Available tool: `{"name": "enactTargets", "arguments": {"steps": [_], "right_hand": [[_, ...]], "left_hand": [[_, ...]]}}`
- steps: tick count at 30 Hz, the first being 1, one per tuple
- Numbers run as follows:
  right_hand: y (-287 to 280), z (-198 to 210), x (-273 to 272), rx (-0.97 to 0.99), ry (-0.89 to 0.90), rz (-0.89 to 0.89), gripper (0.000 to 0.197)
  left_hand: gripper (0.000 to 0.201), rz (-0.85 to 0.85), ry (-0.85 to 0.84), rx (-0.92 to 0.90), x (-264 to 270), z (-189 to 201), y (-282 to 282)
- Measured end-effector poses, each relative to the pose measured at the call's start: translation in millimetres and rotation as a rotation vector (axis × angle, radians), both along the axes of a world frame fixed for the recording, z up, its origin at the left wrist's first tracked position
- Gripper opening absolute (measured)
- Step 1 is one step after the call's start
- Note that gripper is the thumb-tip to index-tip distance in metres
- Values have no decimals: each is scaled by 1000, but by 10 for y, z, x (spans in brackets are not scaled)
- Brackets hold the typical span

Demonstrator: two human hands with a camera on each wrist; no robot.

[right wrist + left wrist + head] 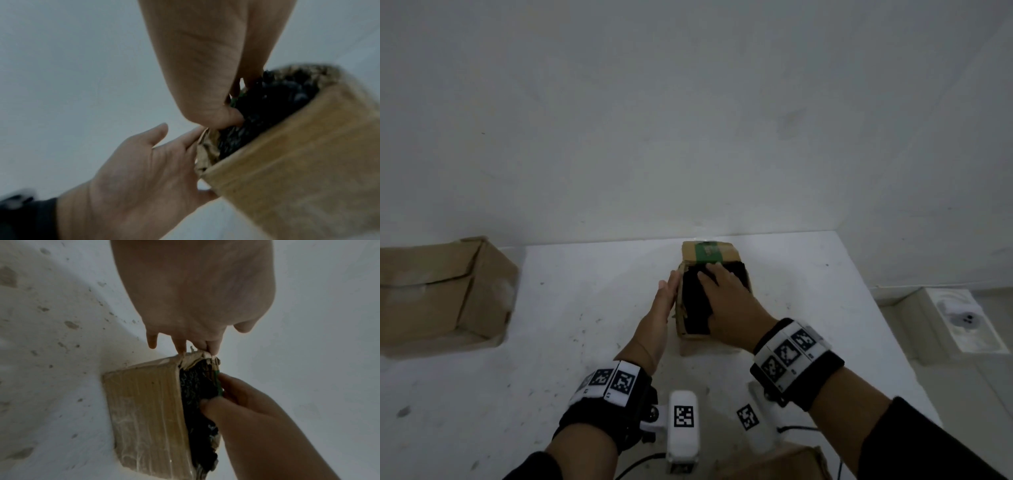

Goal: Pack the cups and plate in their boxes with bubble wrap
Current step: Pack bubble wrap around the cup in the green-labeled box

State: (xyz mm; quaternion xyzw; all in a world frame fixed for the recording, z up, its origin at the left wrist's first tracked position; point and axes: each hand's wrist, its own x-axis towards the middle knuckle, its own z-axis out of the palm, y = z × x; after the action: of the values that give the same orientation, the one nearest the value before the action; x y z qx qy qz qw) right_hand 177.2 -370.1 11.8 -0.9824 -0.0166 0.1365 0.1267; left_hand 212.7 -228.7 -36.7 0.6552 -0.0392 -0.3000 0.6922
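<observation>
I see my left hand [666,301] standing on its edge against the left side of the small cardboard box [688,337], with the fingers straight and close together, flat along the wall of the box. In the left wrist view the fingertips [180,348] touch the torn top corner of the box, and the thumb stays apart from it. This hand grasps nothing; it only leans on the cardboard.

My right hand [726,294] lies from above on the open top of the box, palm down. Its fingers are bent a little and press into the black bubble wrap [695,308] that fills the opening. In the right wrist view the thumb [230,116] also sinks into the wrap. Whether the fingers really pinch the wrap or only push it, I cannot tell.

The box stands near the middle of the white table [585,308], which is rough and has dark spots. The cardboard is brown and ribbed, with worn, crumpled edges, and its back flap [710,251] carries a green band. The wrap looks dark, bumpy and shiny. What is under the wrap is hidden.

A bigger cardboard box [441,294] sits well apart at the left edge of the table.
</observation>
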Motion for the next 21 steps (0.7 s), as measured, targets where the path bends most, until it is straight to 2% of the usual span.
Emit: {"name": "enactTargets", "arguments": {"steps": [4,8,10,13,15,18,21], "right_hand": [[208,-220,-82,65,14,-275,73],[277,-426,2,115,29,-413,87],[246,-454,54,185,46,-450,77],[121,-370,131,409,58,-563,62],[60,-306,186,507,120,-606,58],[69,-339,160,439,135,-552,59],[198,-465,14,147,-80,-380,71]], "left_hand": [[56,5,-25,-9,-9,-38,-17],[49,-3,-29,16,7,-72,1],[52,-34,-52,30,7,-61,14],[49,-34,-48,23,-11,-29,5],[52,-40,-59,25,-35,5,2],[60,-51,-90,51,-56,21,15],[50,-21,-45,21,-65,85,-9]]}}
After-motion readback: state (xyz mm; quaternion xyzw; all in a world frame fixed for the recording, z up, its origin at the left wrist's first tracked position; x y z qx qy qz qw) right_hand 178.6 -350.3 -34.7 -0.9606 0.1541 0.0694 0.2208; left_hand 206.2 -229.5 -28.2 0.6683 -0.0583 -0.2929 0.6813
